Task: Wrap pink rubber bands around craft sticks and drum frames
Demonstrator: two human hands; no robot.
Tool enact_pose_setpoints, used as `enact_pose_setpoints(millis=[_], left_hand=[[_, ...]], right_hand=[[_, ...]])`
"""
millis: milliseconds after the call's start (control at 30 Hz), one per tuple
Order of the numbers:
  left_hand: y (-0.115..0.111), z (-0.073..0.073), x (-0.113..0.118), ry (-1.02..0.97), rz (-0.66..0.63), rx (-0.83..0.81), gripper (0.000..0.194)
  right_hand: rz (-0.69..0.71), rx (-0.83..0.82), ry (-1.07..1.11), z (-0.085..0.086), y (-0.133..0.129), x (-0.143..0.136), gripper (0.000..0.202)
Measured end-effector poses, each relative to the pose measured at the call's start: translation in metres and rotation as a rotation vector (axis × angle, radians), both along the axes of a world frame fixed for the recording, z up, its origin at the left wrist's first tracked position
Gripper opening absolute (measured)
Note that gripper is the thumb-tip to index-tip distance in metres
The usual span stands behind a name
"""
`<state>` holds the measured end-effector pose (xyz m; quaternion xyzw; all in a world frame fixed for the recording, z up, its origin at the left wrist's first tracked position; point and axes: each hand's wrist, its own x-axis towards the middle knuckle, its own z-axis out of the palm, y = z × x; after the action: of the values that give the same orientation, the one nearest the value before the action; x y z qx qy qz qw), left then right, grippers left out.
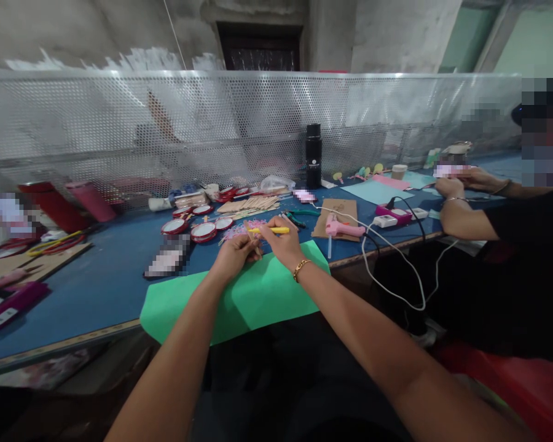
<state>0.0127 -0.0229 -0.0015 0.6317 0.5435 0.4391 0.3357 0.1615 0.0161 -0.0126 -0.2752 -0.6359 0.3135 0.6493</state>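
Observation:
My right hand (283,242) is closed around a yellow pen (276,231), which points left. Just left of it, my left hand (233,255) pinches a thin, light-brown wooden stick (254,238) that stands at a slant by the pen's tip. Whether the tip touches the stick I cannot tell. Both hands are over a green sheet (253,301) that hangs over the table's front edge. A pile of pink and purple small rings or bands (244,229) lies right behind my fingers.
Small red-rimmed drums (203,231) and wooden sticks (246,205) lie behind. A pink glue gun (343,227) rests on cardboard (345,209), near a loose white cable (391,245) and power strip (394,213). A black bottle (313,156) stands behind; a co-worker's hands (465,184) are at right.

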Motion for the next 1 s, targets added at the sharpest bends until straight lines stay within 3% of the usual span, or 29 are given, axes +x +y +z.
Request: enact_pose_setpoints(millis=[200,433,667,800,1000], left_hand=[[0.0002,0.0008,-0.0005,0.003,0.0,-0.006,0.048],[-0.0015,0.0003,0.0002,0.002,-0.008,0.004,0.045],[-0.0011,-0.0017,-0.0002,-0.08,-0.01,-0.013,0.052],[0.0006,-0.0043,-0.0017,-0.12,-0.038,0.006,0.054],[0.0008,-0.0045,-0.0017,-0.133,-0.02,-0.006,0.049]], right_hand=[[-0.034,-0.041,0.029,-0.0017,0.001,-0.0002,0.027],[0.03,0.028,-0.006,-0.0007,-0.0022,0.0013,0.029],[0.034,-0.064,0.074,-0.0057,0.0023,-0.0025,0.029],[0.075,-0.029,0.042,-0.0075,0.0032,-0.003,0.029],[0.028,-0.027,0.072,-0.0081,0.0043,-0.0018,0.031]])
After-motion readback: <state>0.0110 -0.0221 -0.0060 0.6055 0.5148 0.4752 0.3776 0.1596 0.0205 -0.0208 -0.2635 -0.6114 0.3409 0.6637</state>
